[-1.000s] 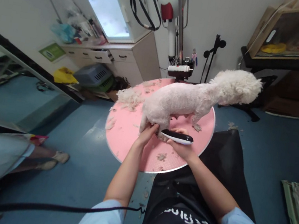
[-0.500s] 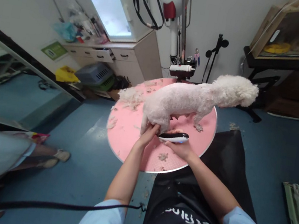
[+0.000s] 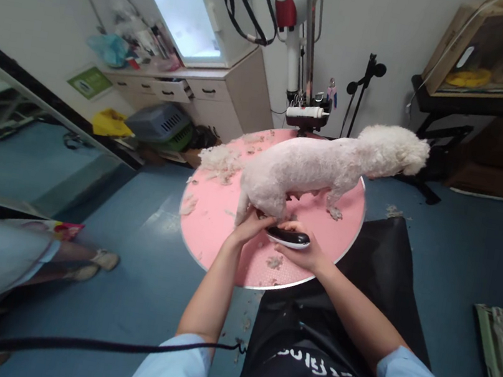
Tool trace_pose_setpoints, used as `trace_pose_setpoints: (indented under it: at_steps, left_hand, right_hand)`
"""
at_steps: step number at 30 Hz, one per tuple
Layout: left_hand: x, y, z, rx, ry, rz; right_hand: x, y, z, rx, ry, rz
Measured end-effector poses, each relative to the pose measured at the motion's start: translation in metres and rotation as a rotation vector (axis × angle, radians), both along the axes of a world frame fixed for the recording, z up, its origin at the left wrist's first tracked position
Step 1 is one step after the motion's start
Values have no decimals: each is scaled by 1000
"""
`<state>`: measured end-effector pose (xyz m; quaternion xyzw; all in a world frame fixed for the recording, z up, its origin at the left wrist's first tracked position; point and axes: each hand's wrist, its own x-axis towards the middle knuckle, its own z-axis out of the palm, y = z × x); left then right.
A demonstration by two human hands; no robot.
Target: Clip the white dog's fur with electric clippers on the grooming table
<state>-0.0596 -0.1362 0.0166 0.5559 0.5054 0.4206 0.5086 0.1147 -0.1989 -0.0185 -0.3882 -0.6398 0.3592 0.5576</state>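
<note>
A white dog (image 3: 302,168) with a close-shorn body and a fluffy head stands on a round pink grooming table (image 3: 206,241), its head to the right. My left hand (image 3: 250,225) is closed around the lower part of a hind leg, whose paw is mostly hidden by the fingers. In my right hand (image 3: 303,251) lies a black-and-white hair clipper (image 3: 290,237), its front end pointing left at the held leg. I cannot tell whether the blade touches the fur. A tuft of cut hair (image 3: 274,262) lies just below the clipper.
A larger heap of cut hair (image 3: 221,164) covers the table's left side. Behind the table rises a metal post with a tool holder (image 3: 308,116) carrying a white bottle. A person's legs (image 3: 80,260) show at left. A black cable (image 3: 114,347) crosses in front.
The clipper has rolled in my right hand, showing more of its black face, and shifted slightly left and down. The dog's head has moved a little left.
</note>
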Motion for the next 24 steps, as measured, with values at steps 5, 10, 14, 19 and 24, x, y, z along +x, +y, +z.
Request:
trace_pose_setpoints:
  at_steps: [5, 10, 14, 19, 24]
  left_hand:
    - [4, 0, 8, -19, 28, -38]
    - [5, 0, 6, 0, 3, -7]
    - [4, 2, 1, -19, 13, 4]
    - [5, 3, 0, 3, 52, 41]
    - [6, 2, 5, -17, 107, 46]
  right_hand:
    - [-3, 0, -1, 52, 15, -173]
    - [-3, -13, -4, 293, -271, 37]
    - [-1, -26, -6, 411, -411, 75]
    - [-10, -26, -10, 421, -320, -100]
    - [-20, -32, -17, 363, -371, -75]
